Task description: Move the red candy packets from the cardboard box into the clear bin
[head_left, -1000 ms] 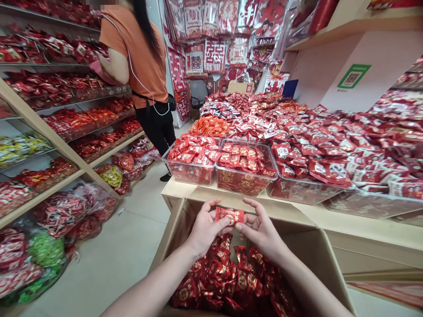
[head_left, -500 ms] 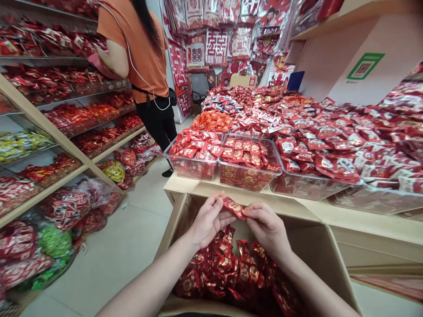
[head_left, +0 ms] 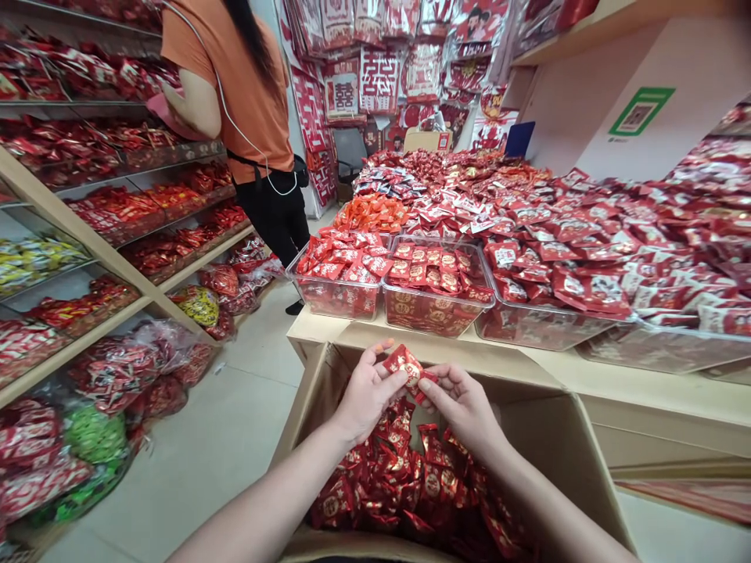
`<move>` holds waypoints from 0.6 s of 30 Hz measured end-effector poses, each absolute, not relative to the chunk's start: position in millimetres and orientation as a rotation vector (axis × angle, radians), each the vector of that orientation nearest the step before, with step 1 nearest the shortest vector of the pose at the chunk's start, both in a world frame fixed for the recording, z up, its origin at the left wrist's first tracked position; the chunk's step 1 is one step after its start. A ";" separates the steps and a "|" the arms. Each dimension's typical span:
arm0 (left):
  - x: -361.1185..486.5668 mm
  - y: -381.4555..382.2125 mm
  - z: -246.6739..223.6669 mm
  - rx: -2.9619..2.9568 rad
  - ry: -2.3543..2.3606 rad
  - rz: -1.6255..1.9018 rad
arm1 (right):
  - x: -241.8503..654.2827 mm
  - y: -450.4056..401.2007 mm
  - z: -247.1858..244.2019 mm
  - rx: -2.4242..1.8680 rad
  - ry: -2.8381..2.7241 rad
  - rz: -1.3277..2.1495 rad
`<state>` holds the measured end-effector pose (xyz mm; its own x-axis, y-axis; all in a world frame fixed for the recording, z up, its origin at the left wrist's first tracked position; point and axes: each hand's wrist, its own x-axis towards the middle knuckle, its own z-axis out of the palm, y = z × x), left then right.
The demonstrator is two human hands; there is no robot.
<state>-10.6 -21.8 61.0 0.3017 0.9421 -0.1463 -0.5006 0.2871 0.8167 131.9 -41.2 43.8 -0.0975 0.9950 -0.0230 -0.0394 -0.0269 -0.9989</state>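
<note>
A tall set of shelves (head_left: 88, 238), loaded with wrapped goods, stands along the left side. The counter (head_left: 645, 391) runs from the foreground towards the far wall and carries rows of clear tubs heaped with mostly red packets. Beside the shelves stands a co-worker in an orange shirt (head_left: 246, 94), facing away, with a white cable hanging down the back. An open cardboard box (head_left: 563, 438) sits against the near side of the counter, and a pile of loose red packets (head_left: 404, 489) lies inside it. Filled plastic bags (head_left: 132, 363) rest at the foot of the shelves. The near tub (head_left: 431, 314) directly beyond the box holds red packets with gold print, several of them set in rows; another tub (head_left: 335, 300) stands just beside it on the left. The left hand (head_left: 367, 397) pinches one side of a single packet, thumb on the front and fingers partly behind. The right hand (head_left: 466, 407) pinches its lower right end between thumb and fingers; both grips are closed on it. The single packet (head_left: 404, 362), red with gold print, is tilted down to the right above the open box.
</note>
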 end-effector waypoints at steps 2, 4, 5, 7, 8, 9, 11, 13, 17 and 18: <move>-11.1 -22.4 60.4 0.779 0.732 1.082 | 131.0 -41.1 43.9 -1.122 -1.209 1.359; -12.4 -22.3 59.2 0.844 0.743 1.068 | 130.4 -40.3 45.3 -1.098 -1.209 1.388; -13.1 -22.3 58.5 0.876 0.744 1.059 | 130.1 -39.7 46.3 -1.096 -1.209 1.396; -14.0 -22.4 57.3 0.921 0.744 1.047 | 129.7 -38.6 48.0 -1.116 -1.204 1.395; -14.0 -22.7 57.1 0.932 0.747 1.047 | 129.6 -38.3 48.4 -1.136 -1.198 1.387; -13.8 -23.3 57.2 0.936 0.753 1.052 | 129.7 -38.3 48.4 -1.154 -1.192 1.375; -13.3 -24.4 58.7 0.936 0.765 1.064 | 131.1 -39.1 48.0 -1.171 -1.203 1.366; -13.8 -25.1 61.3 0.931 0.771 1.068 | 135.1 -39.2 50.2 -1.177 -1.256 1.355; -19.4 -22.6 64.7 0.887 0.850 1.086 | 153.7 -18.9 79.4 -1.242 -1.352 1.149; -21.0 -21.6 64.3 0.875 0.880 1.085 | 159.8 -6.2 91.9 -1.268 -1.354 1.061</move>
